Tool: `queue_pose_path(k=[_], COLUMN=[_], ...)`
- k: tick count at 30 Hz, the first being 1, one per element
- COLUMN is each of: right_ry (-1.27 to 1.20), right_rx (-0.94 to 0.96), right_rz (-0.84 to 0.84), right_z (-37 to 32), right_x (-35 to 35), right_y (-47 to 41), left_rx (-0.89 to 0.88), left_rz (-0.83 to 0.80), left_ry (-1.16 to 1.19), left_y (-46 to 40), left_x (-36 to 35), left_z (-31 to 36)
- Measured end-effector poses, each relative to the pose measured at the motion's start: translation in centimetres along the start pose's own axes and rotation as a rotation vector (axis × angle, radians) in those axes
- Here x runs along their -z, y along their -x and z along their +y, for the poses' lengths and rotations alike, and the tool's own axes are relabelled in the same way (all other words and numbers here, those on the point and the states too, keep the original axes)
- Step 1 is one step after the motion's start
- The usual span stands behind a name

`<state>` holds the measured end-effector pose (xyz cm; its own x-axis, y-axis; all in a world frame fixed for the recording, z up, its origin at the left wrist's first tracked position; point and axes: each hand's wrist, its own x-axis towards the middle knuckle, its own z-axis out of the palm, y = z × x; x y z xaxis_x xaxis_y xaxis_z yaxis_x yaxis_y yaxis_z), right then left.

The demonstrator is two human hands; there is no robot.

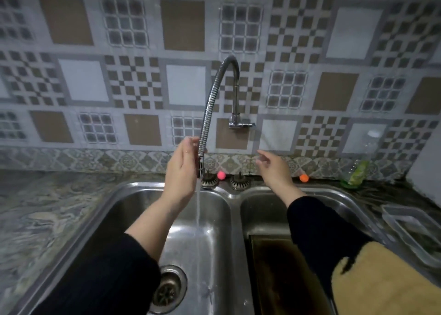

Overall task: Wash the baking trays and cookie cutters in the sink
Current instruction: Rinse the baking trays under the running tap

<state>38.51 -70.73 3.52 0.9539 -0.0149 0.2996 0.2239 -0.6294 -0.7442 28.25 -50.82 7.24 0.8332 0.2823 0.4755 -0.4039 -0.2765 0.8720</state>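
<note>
A flexible metal faucet hose (210, 99) bends down from the wall tap (238, 121) over the left sink basin (133, 209). My left hand (182, 169) grips the hose near its nozzle. Water (198, 219) streams from the nozzle into the left basin, near the drain (168, 288). My right hand (274, 169) hovers in the air over the right basin with relaxed fingers, holding nothing. A dark baking tray (269, 279) lies in the right basin (267, 207), partly hidden by my right sleeve. No cookie cutters can be made out.
Two sink strainers (239, 182) sit on the ledge behind the basins, with a pink ball (221, 175) and an orange ball (304, 178). A clear plastic container (415, 231) and a tan cloth (381, 281) lie at the right. A green bottle (356, 174) stands by the wall.
</note>
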Motion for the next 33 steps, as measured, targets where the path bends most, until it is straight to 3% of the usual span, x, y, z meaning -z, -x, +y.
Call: queue_pose_path(k=[7,16,24,33], right_ry=[-0.184,-0.153,-0.124,0.095], right_rx=[0.067,0.131,-0.109,-0.085], right_rz=[0.253,0.467,0.376,0.151], right_z=[-1.8,-3.7,-6.0,-5.7], right_x=[-1.1,-1.8,-1.1,0.1], right_y=[-5.6,-10.7,-15.5,-11.0], left_rx=[-0.111,-0.072,-0.1,-0.132], left_rz=[-0.089,-0.141,-0.152,-0.112], left_ry=[0.127,0.3,0.343,0.205], left_y=[-2.4,-3.1,-3.5,-2.7], left_x=[-1.8,-1.7,-1.8,-1.7], left_z=[-1.5,-3.3,-4.3,-3.1])
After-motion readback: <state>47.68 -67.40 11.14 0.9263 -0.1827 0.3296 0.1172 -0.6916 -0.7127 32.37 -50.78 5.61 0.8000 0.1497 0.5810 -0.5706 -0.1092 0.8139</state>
